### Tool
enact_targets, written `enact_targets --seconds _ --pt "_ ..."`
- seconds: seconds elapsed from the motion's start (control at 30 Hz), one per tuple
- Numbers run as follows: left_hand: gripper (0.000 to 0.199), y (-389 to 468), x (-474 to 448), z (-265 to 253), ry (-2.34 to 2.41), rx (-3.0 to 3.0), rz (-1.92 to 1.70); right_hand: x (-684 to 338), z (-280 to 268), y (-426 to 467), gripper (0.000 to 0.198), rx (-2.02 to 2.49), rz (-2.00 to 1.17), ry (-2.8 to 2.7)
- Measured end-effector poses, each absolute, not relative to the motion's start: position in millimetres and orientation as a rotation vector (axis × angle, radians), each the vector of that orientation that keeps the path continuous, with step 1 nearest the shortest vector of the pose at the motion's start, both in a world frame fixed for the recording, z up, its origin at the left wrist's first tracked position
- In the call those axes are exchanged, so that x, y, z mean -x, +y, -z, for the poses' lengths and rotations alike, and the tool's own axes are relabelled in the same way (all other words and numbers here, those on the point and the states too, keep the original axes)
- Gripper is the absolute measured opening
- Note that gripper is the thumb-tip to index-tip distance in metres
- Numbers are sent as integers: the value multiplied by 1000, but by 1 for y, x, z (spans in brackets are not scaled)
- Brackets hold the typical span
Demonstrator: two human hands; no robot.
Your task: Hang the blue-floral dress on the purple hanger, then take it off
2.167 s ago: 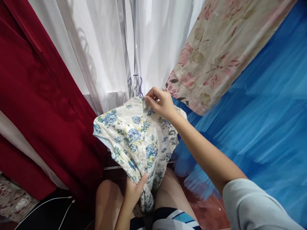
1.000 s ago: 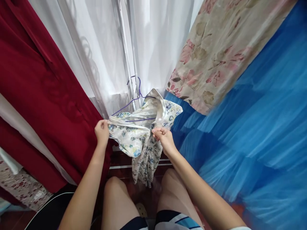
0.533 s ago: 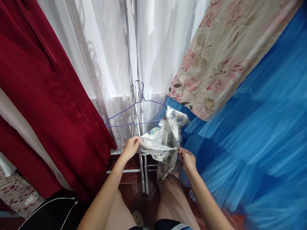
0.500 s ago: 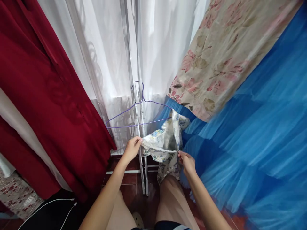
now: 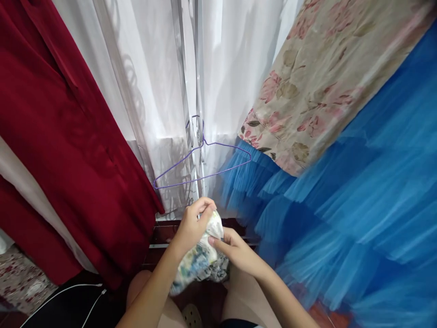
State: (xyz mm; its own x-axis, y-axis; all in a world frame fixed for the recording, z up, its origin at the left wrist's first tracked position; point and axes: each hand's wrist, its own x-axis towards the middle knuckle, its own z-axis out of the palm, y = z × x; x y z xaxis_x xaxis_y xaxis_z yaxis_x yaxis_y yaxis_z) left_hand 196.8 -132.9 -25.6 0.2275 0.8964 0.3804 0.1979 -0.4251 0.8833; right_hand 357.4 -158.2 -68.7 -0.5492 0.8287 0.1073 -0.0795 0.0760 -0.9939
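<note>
A white floral garment (image 5: 196, 262) with blue and green print hangs bunched from both hands, low between my knees; its exact kind is unclear. My left hand (image 5: 196, 223) is closed on its upper edge, thumb and fingers pinched. Just to the right and slightly lower, my right hand (image 5: 234, 250) grips the same cloth with the thumb on top. Above the hands, a purple wire hanger (image 5: 205, 177) hangs bare on a white metal stand (image 5: 200, 86). Part of the garment is hidden behind my left forearm.
Dark red fabric (image 5: 61, 150) drapes on the left. White curtains (image 5: 232, 59) hang behind the stand. At right are a beige floral cloth (image 5: 307, 91) and a blue ruffled tulle skirt (image 5: 368, 205). White cables (image 5: 64, 291) lie over a black surface at lower left.
The garment has come off the right end of the hanger and is now lower, nearer my body. My right hand has moved left, close to my left hand.
</note>
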Motion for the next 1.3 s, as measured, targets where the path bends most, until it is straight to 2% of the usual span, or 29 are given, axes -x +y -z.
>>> enact_targets --seconds 0.07,0.23,0.3,0.37,0.47,0.63,0.8,0.9,1.03,1.1,1.2,1.3 --pt "29 -141 -180 42 859 -1530 -1071 -364 55 -156 26 722 -1603 -1607" --pt "59 -190 -150 102 718 -1382 -644 -390 36 -146 17 857 -1357 -1484" --pt "55 -206 -140 121 960 -1462 -594 -400 33 -141 13 939 -1296 -1332" --pt "43 -213 -127 129 1252 -1563 -638 -410 29 -136 9 1009 -1257 -1145" --pt "25 -203 -100 118 1325 -1734 -663 -425 23 -129 7 1050 -1205 -957" --pt "29 -163 -41 79 1309 -2179 -596 -455 14 -107 9 1059 -1100 -1000" --pt "28 -94 9 41 1593 -2322 -750 -462 14 -69 23 961 -1058 -1316" --pt "30 -48 17 20 1485 -2112 -960 -449 13 -53 34 906 -1031 -1360" --pt "25 -14 6 2 1289 -1777 -1230 -436 5 -38 77 833 -902 -1321" --pt "25 -11 -2 1 1239 -1713 -1297 -439 -1 -25 93 820 -818 -1278" --pt "28 -15 -15 5 1155 -1599 -1339 -451 -7 4 95 889 -762 -1236" --pt "36 -21 -28 7 1084 -1437 -1384 -463 -8 27 76 1001 -797 -1312"
